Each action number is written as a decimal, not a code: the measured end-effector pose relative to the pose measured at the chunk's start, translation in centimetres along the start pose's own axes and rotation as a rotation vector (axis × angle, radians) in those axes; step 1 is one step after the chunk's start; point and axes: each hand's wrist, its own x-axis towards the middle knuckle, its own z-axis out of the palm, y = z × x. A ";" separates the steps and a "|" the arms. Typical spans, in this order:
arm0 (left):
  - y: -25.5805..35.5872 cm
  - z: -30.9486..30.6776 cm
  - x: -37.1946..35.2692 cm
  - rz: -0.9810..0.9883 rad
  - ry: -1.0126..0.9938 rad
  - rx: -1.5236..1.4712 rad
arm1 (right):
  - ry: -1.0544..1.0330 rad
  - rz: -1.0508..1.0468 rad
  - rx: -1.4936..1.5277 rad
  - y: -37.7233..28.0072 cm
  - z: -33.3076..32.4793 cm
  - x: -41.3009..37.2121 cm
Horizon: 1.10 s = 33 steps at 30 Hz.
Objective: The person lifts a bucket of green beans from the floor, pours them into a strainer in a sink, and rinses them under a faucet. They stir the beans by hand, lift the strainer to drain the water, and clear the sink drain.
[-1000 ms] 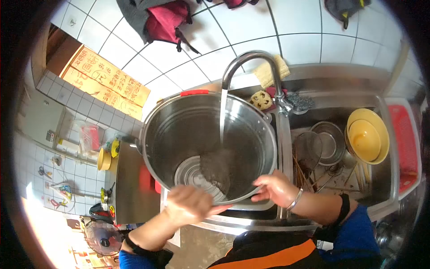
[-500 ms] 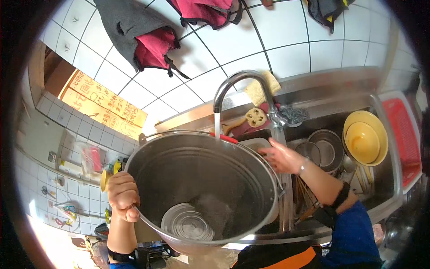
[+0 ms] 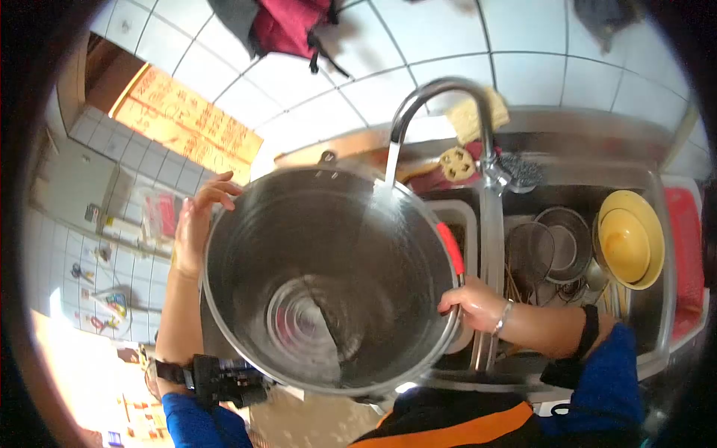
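Note:
A large metal pot [image 3: 246, 328] tilts over the sink's left side, with some water and round reflections at its bottom. Water runs from the curved faucet [image 3: 429, 89] onto the pot's inner wall near the far rim. My left hand [image 3: 202, 224] lies against the outside of the left rim, fingers apart. On the right, my right hand [image 3: 476, 302] grips the rim just below the red sleeve [image 3: 451, 248] of the handle, thumb on the near side.
The right basin [image 3: 650, 328] holds yellow bowls [image 3: 627, 239], a round strainer [image 3: 532, 254] and utensils. A red basket [image 3: 686, 254] stands at far right. Behind the faucet are a sponge [image 3: 478, 116] and a scrubber [image 3: 523, 170]. Cloths [image 3: 287, 26] hang on the wall.
The pot has turned, so its red handle sleeve has moved to the right side. My left hand has let go of the rim and opened; my right hand has closed on the rim.

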 end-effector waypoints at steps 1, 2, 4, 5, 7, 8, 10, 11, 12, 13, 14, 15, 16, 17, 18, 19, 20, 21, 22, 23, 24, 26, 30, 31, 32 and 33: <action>1.9 0.7 -1.0 0.076 -0.026 0.056 | -0.005 0.029 -0.002 0.3 -0.1 -0.5; 4.0 1.4 -2.3 0.193 -0.132 0.330 | -0.022 0.015 0.032 0.4 -0.4 -0.7; 5.5 2.6 -6.5 0.404 -0.177 0.659 | 0.025 -0.036 0.051 -0.3 0.4 -1.9; 5.3 3.2 -9.1 0.479 -0.119 0.711 | 0.025 -0.029 0.050 -0.1 0.7 -2.1; 4.5 3.9 -13.6 0.725 -0.114 0.475 | 0.098 -0.088 0.075 0.8 1.1 -2.5; 5.2 4.3 -14.7 0.712 -0.115 0.476 | 0.095 -0.076 0.073 1.0 1.2 -2.6; 6.4 5.2 -15.9 0.620 0.000 0.636 | 0.104 -0.151 0.046 0.8 1.1 -2.7; 5.7 4.6 -16.6 0.614 0.079 0.654 | 0.105 -0.142 0.039 0.6 1.1 -3.0; 5.0 3.9 -17.2 0.605 0.158 0.672 | 0.072 -0.146 0.007 0.3 1.2 -3.4; 5.3 3.6 -16.6 0.336 0.191 0.609 | 0.039 -0.150 -0.024 0.2 1.2 -3.7; 4.8 4.7 -13.9 0.407 0.471 0.608 | 0.046 -0.147 -0.042 0.5 1.5 -3.6; 4.4 4.7 -12.6 0.254 0.580 0.787 | 0.046 -0.145 -0.049 1.0 1.7 -3.6; 5.1 5.2 -9.5 0.548 0.475 0.483 | 0.025 -0.082 0.021 1.4 1.8 -3.5; 4.0 5.1 -8.9 0.720 0.196 0.466 | 0.003 -0.027 0.087 1.6 1.7 -3.4; 4.2 4.9 -8.9 0.730 0.107 0.497 | 0.035 -0.037 0.108 2.1 1.4 -3.3; 4.5 5.0 -8.9 0.739 0.007 0.527 | 0.021 -0.034 0.097 2.2 1.4 -3.4; 4.6 5.4 -8.2 0.793 0.056 0.478 | 0.018 -0.033 0.105 2.4 1.2 -3.2; 5.1 5.4 -7.9 0.789 0.023 0.484 | 0.023 -0.022 0.123 3.2 1.0 -2.9; 5.6 5.6 -7.1 0.819 -0.024 0.480 | 0.043 -0.022 0.145 4.3 1.0 -2.5; 6.5 6.0 -5.8 0.850 -0.062 0.478 | 0.071 0.079 0.242 5.3 1.2 -1.8; 7.1 6.0 -4.2 0.833 -0.182 0.535 | 0.091 0.172 0.334 5.4 1.9 -1.4; 7.4 6.9 -1.5 0.776 -0.366 0.541 | 0.064 0.323 0.466 6.3 2.7 -0.9; 6.1 9.3 0.7 0.699 -0.546 0.538 | 0.025 0.501 0.567 8.6 4.5 1.4; 5.8 9.5 1.0 0.672 -0.593 0.578 | -0.045 0.571 0.639 9.5 5.0 2.1; 5.4 10.0 1.3 0.647 -0.636 0.617 | -0.044 0.567 0.668 11.7 5.4 3.7; 5.1 10.6 1.8 0.663 -0.654 0.610 | -0.079 0.559 0.717 14.5 5.6 6.1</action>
